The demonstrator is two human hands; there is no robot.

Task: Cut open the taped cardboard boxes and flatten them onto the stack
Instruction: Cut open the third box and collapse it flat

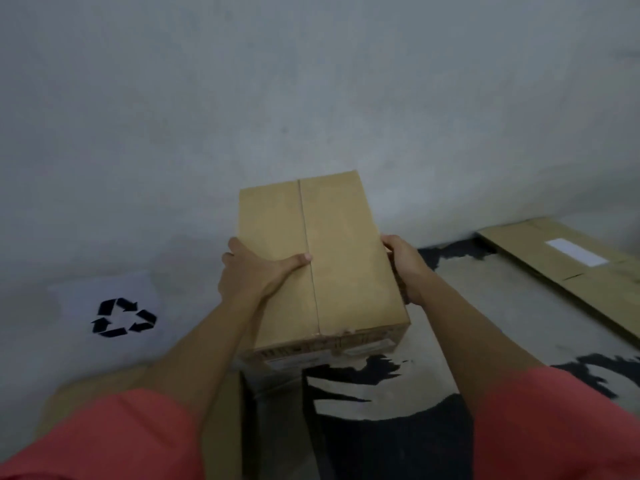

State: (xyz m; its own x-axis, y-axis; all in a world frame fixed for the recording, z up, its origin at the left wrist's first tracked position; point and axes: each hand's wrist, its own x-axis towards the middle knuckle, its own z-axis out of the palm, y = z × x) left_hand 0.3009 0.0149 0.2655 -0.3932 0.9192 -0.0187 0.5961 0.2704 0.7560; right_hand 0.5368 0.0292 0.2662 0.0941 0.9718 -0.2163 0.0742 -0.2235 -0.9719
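Two-handed, grips sealed box point(339, 265) between palms: left hand point(249, 271) curled round one side, thumb across top, right hand point(403, 268) clasping the other; keeps seam point(308, 237) upward, probably for cutting; stack point(568, 261) off beyond right hand.

A plain grey wall point(311, 81) fills everything from 9 round to 3 o'clock. Low at 8 o'clock, a white sheet point(79, 292) lies against it, printed with a black recycling symbol point(123, 318). From 4 to 6 o'clock runs pale floor point(485, 306), smeared with ragged black patches point(398, 445).
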